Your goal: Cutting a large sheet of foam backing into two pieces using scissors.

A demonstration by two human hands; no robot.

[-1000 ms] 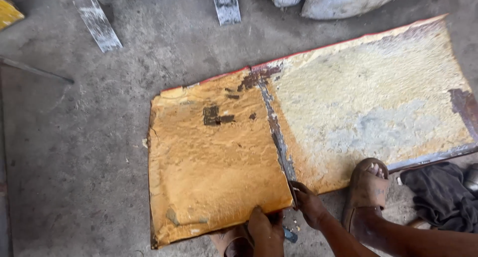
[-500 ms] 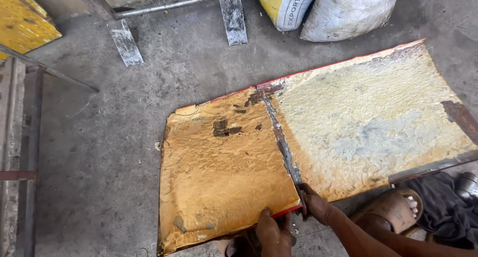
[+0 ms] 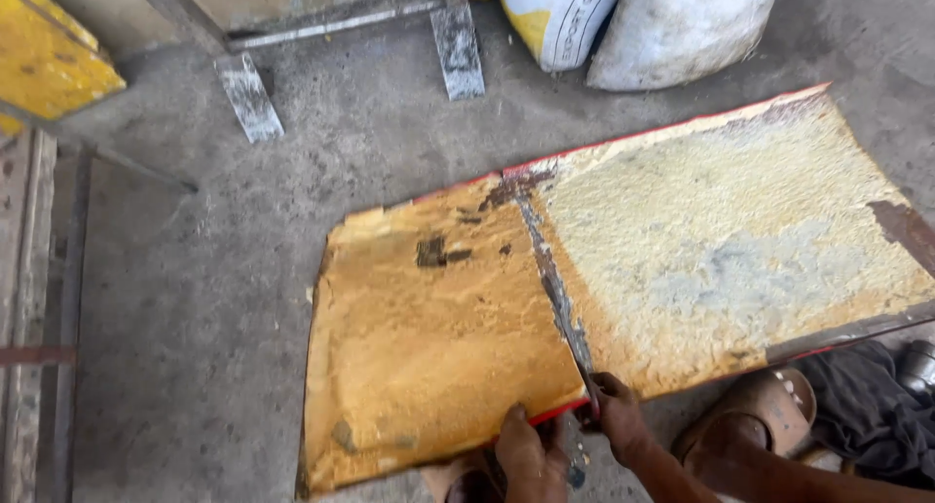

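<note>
Two bare hands work at the near edge of a large flat sheet of metal coated in crusty orange and pale yellow foam (image 3: pixel 438 347), which lies on the grey concrete floor (image 3: pixel 195 298). Nearest the camera, the left hand (image 3: pixel 529 451) rests on the sheet's near edge, its fingers curled together over the red-painted rim; whether they pinch it or only press on it cannot be told. Just beside it, the right hand (image 3: pixel 619 417) is closed in a fist around the lower end of a long narrow grey metal tool (image 3: pixel 555 289), whose blade runs away from the person along the dark seam between the orange half and the paler half of the sheet. A foot in a brown sandal (image 3: pixel 755 427) sits to the right of the hands, close to the sheet's near edge, with a heap of dark cloth (image 3: pixel 867 415) beyond it at the right border.

Farther out, the sheet's orange part shows a few dark patches where the coating is gone, and its far edge shows a thin red line. Past the sheet, two grey metal feet of a frame (image 3: pixel 248 94) stand on the floor, and two filled white sacks (image 3: pixel 672 26) lean together at the top. A yellow painted panel (image 3: pixel 49 60) sits in the far left corner.
</note>
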